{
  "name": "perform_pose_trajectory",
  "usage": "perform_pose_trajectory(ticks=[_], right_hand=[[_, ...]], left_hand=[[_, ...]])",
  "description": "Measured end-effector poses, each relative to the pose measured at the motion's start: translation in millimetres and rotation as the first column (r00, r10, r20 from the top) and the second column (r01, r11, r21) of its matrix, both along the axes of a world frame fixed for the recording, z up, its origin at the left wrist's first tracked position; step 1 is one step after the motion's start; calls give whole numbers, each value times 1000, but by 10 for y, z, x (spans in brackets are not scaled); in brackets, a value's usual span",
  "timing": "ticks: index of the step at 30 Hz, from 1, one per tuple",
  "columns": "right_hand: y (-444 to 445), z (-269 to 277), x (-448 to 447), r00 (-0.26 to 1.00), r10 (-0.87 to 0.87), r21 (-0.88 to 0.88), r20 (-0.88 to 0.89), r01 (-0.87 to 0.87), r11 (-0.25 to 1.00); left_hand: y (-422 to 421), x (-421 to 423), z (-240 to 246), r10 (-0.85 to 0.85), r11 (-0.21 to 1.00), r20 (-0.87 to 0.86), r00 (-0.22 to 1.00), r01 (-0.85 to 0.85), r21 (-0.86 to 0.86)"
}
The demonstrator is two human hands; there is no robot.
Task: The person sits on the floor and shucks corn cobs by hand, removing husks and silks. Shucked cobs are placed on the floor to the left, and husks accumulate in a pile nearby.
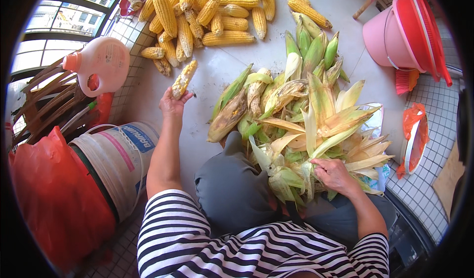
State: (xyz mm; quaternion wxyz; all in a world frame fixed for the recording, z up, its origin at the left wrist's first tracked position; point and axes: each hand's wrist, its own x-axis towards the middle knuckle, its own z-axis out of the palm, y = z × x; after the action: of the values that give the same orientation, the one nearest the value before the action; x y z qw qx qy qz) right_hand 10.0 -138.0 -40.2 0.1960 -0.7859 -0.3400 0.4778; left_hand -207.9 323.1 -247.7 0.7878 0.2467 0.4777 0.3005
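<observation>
My left hand (174, 102) holds a husked corn cob (184, 80) with patchy, pale and yellow kernels, upright above the floor. Just beyond it lies a heap of husked yellow corn cobs (229, 37). My right hand (333, 174) grips the base of a bunch of peeled corn husks (326, 124), whose leaves spread over the pile in front of me. Unhusked ears of corn, some green (314, 54) and some brown and dry (227, 118), lie beyond and to the left of the loose husks. Whether an ear sits inside the bunch by my right hand is hidden.
At left stand a white plastic bucket (111, 159) with a red plastic bag (55, 196) and a pink detergent jug (107, 61). Pink and red buckets (392, 37) are at the upper right, above a red brush (405, 81). A bin lined with a red bag (414, 130) stands right of the husks.
</observation>
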Motion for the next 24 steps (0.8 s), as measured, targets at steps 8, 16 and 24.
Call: perform_pose_trajectory(ticks=[8, 16, 24], right_hand=[[12, -155, 35, 958, -199, -106, -205, 181, 978], [169, -225, 41, 909, -302, -257, -289, 230, 939], [299, -305, 47, 892, -342, -365, -294, 226, 903]], left_hand=[[551, -388, -323, 32, 999, -141, 989, -32, 0], [262, -548, -675, 52, 740, -912, 408, 597, 310], [60, -336, -860, 105, 391, -983, 149, 903, 179]])
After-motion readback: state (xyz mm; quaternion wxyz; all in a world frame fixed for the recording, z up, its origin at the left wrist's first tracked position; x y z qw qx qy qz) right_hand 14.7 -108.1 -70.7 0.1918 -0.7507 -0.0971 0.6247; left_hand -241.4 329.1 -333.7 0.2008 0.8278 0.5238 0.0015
